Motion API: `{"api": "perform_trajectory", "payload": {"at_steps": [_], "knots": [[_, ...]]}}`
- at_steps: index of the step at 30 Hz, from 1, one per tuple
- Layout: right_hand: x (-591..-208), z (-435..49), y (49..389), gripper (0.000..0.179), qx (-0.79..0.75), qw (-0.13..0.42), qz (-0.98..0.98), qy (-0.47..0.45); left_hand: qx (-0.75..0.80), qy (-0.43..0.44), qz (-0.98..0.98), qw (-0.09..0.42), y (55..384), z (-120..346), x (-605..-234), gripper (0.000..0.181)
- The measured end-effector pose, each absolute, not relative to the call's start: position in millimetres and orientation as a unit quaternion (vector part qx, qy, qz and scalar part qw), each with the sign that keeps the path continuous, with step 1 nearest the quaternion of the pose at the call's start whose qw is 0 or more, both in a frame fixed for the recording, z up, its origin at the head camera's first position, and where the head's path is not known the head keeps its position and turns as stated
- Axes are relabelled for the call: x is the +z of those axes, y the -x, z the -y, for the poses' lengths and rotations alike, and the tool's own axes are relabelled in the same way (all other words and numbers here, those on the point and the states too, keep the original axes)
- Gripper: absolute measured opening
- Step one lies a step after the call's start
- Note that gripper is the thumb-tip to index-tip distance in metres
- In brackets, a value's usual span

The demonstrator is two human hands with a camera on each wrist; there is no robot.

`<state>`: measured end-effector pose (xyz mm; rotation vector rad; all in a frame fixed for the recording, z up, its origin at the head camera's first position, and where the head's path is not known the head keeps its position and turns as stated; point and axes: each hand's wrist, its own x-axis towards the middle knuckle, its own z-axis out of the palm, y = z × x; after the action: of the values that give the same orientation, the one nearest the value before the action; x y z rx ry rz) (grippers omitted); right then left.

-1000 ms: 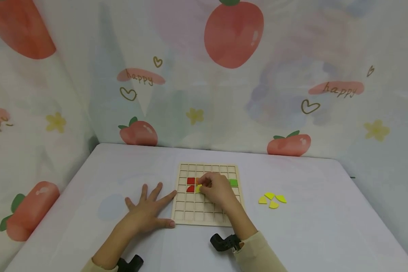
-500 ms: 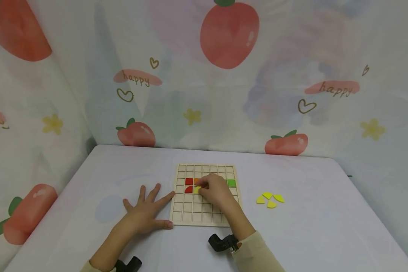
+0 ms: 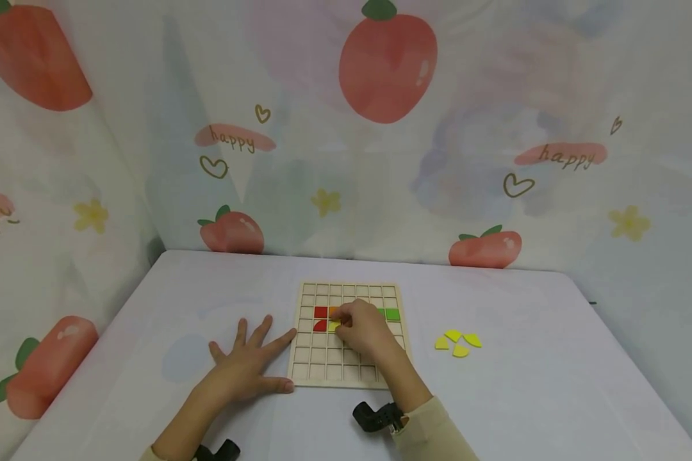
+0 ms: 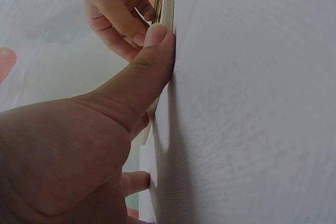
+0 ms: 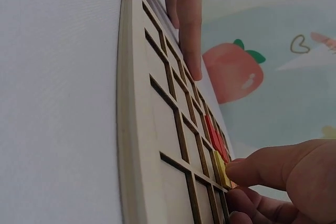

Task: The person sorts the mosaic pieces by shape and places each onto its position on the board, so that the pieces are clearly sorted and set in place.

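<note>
A pale wooden grid board [image 3: 318,371] lies flat on the table. My right hand [image 3: 364,328] is over its middle, thumb and forefinger pinching a yellow tile [image 5: 222,170] at a cell beside the red ones. In the head view that yellow tile [image 3: 334,326] is partly covered by the fingers. To its left are a red square [image 3: 320,312] and a rounded red piece [image 3: 320,326]; part of an orange tile [image 3: 332,311] shows above. My left hand [image 3: 245,366] lies with fingers spread, thumb and forefinger tips at the board's left edge.
Several loose yellow fan-shaped pieces [image 3: 461,351] lie on the table right of the board. Green tiles [image 3: 393,314] sit in the board's right part, one partly behind my right hand. The white table [image 3: 530,384] meets a printed cloth backdrop [image 3: 380,192] behind.
My right hand stays at the yellow tile, shifting slightly so that more green shows beside it. The left hand keeps its place. The head view has tilted a little.
</note>
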<state>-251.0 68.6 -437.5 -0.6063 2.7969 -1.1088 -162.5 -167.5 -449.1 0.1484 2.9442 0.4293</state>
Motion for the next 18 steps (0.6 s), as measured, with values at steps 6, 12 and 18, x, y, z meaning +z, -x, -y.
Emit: {"api": "perform_trajectory", "payload": {"at_steps": [6, 12, 18], "knots": [[-438, -70, 251, 0.020, -0.365, 0.037, -0.908, 0.201, 0.139, -0.053, -0.986, 0.076, 162, 168, -451, 0.096], [-433, -77, 255, 0.020, -0.395, 0.058, -0.892, 0.214, 0.138, -0.048, -0.986, 0.078, 163, 169, -453, 0.096], [-421, -95, 254, 0.020, -0.436, 0.056, -0.875, 0.202, 0.139, -0.047, -0.986, 0.078, 163, 169, -453, 0.097]]}}
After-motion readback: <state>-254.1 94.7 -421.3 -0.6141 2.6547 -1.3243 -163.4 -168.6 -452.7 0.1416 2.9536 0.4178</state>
